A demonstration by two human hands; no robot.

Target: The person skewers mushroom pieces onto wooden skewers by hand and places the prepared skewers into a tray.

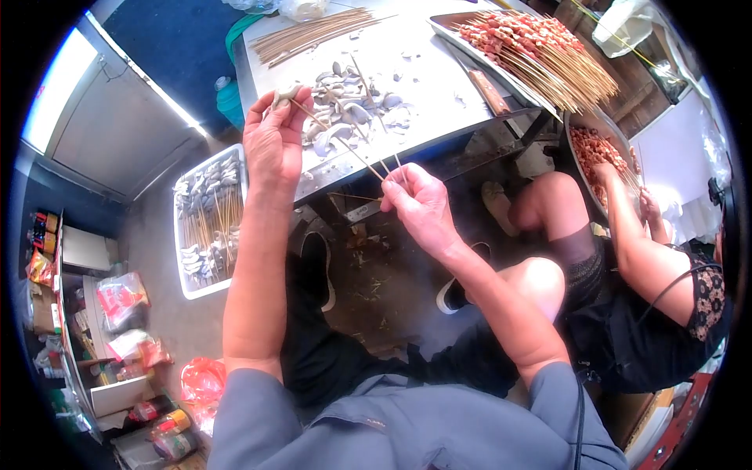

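Note:
My left hand pinches a pale grey food piece at the near-left edge of the white table. The tip of a bamboo skewer meets that piece. My right hand is closed around the skewer's lower end, in front of the table edge, and a second stick end shows above its fingers. Beyond both hands lies a loose pile of grey-white slices, with a few sticks across it. Whether the pieces are mushroom or meat, I cannot tell.
Bare skewers lie at the table's back. Right stand a tray of red meat skewers and a wooden-handled knife. A white tray of grey skewers sits left on the floor. Another person's hand reaches into a meat bowl.

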